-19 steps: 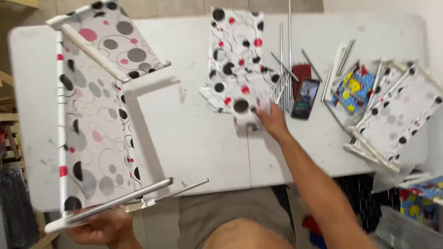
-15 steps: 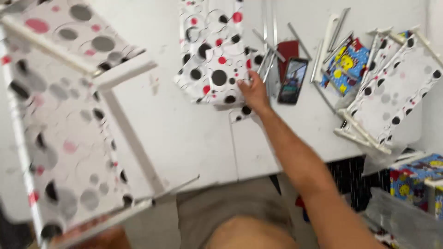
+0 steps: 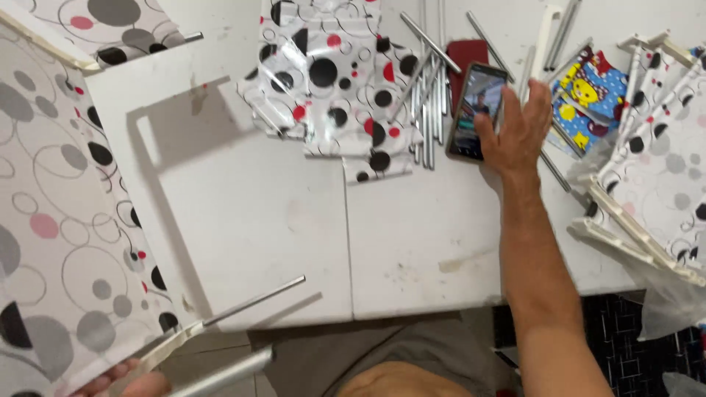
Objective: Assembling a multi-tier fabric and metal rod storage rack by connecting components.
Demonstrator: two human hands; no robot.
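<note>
right hand [image 3: 517, 132] rests spread, thumb touching the black slab smartphone [image 3: 476, 110] propped beside silver metal rods [image 3: 426, 95]; a nudge could topple it. left hand [image 3: 121, 381] grips the circle-patterned fabric frame panel [image 3: 55, 220], which might swing across the white surface [image 3: 294, 242].

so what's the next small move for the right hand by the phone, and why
Probably a tap on the screen, then back to the rods. The right hand rests at the edge of the lit phone, thumb on its screen, while the left hand holds the fabric panel frame by its corner with bare metal rods sticking out. The loose rods lie just left of the phone.
</note>
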